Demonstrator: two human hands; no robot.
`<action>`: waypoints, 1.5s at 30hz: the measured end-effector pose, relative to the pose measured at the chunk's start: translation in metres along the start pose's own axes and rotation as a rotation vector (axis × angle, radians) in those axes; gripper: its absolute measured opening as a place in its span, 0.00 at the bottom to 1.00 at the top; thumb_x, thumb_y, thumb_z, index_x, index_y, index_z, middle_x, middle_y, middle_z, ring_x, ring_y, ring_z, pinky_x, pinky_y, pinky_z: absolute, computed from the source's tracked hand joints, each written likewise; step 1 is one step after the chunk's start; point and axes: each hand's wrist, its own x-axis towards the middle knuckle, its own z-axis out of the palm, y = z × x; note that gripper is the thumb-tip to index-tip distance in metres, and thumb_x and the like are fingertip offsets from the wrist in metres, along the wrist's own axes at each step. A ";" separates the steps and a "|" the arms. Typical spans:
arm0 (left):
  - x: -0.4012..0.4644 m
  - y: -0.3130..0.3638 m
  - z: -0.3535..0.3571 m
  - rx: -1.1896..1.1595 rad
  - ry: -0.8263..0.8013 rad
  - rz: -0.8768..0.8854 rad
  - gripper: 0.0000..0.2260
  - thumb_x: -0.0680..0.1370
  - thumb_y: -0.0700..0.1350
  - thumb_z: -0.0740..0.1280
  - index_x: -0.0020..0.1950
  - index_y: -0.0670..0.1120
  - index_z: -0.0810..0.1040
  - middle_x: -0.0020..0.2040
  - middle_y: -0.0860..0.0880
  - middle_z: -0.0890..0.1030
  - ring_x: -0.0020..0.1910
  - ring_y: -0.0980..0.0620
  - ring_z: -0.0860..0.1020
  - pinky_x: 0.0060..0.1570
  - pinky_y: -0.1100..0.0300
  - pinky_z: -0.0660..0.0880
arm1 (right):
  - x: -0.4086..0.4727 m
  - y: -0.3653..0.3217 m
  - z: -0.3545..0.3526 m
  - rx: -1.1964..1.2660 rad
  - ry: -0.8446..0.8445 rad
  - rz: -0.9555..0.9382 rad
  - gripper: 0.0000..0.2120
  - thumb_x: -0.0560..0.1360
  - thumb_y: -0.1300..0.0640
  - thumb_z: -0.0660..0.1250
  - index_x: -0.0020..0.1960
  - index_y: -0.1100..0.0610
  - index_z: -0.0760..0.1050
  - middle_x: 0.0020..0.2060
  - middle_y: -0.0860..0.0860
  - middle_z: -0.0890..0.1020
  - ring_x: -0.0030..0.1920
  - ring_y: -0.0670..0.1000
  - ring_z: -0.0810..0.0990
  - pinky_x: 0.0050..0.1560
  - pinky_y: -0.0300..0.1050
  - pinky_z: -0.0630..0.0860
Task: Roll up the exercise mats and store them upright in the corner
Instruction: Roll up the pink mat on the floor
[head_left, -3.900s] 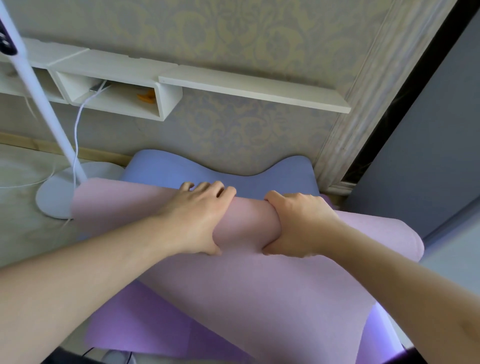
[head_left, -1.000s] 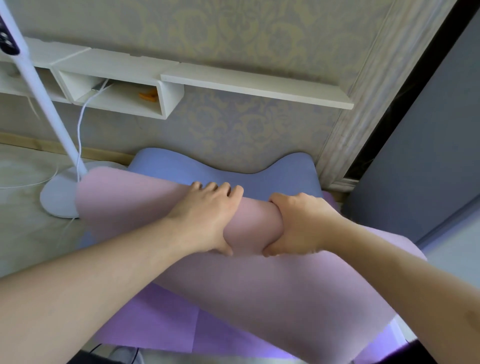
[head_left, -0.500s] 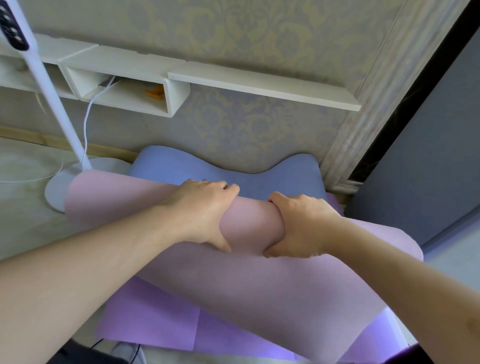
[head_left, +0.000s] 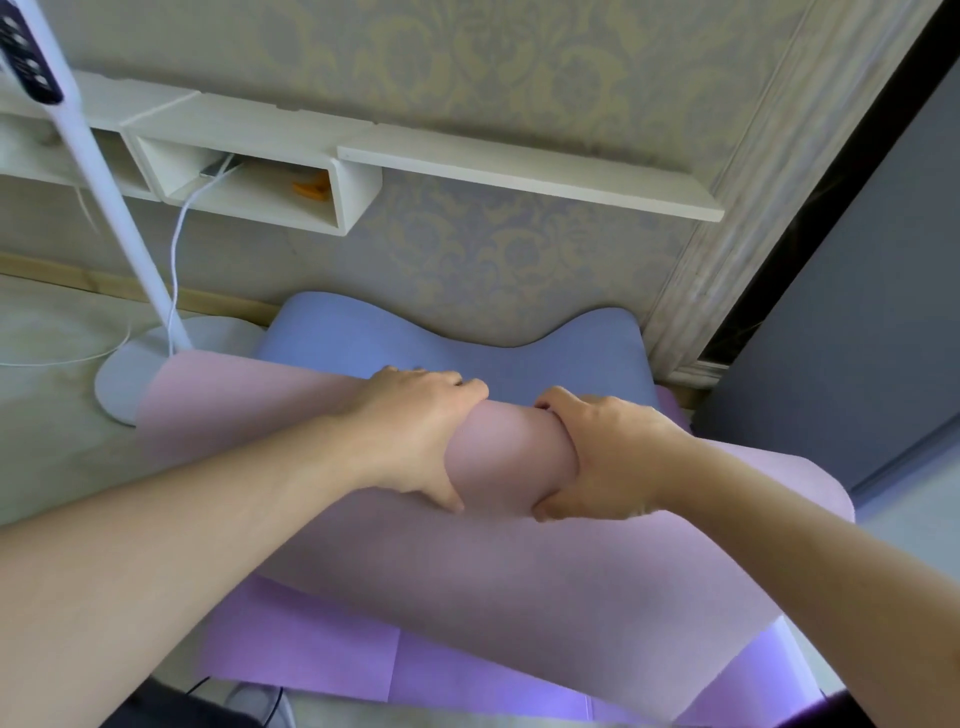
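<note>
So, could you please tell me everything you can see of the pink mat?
The pink mat is soft, matte and foam-like. Its far edge is curled into a loose roll lying crosswise, the rest spreading flat toward the camera over a purple mat. The left hand and right hand grip the roll's middle side by side. A blue mat lies beyond it, a lamp base at its left end.

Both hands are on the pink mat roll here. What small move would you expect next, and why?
Probably another push of the roll forward, toward the wall. The left hand and right hand both grip the pink mat at the roll's middle, and a wide stretch of it lies unrolled toward the person, over the purple mat. Rolling looks unfinished, so standing it up seems premature.
</note>
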 end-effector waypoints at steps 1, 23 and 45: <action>0.000 -0.003 -0.002 -0.042 0.001 -0.009 0.37 0.59 0.70 0.80 0.59 0.55 0.70 0.52 0.57 0.75 0.53 0.49 0.78 0.45 0.52 0.70 | 0.000 0.000 0.002 -0.019 0.036 -0.017 0.40 0.61 0.26 0.74 0.66 0.40 0.64 0.53 0.43 0.77 0.52 0.51 0.80 0.52 0.53 0.80; -0.006 -0.020 -0.013 -0.123 -0.007 -0.044 0.37 0.60 0.65 0.81 0.63 0.57 0.71 0.53 0.58 0.74 0.51 0.52 0.76 0.47 0.52 0.77 | 0.005 -0.009 0.002 -0.149 0.107 -0.047 0.51 0.59 0.25 0.77 0.73 0.44 0.60 0.58 0.47 0.76 0.58 0.54 0.78 0.57 0.52 0.75; -0.009 -0.016 -0.010 -0.105 -0.110 -0.039 0.43 0.60 0.68 0.80 0.68 0.56 0.66 0.60 0.58 0.72 0.59 0.51 0.75 0.54 0.52 0.75 | 0.006 -0.018 0.006 -0.093 0.159 -0.114 0.39 0.62 0.30 0.75 0.67 0.42 0.67 0.50 0.44 0.78 0.49 0.52 0.81 0.46 0.48 0.76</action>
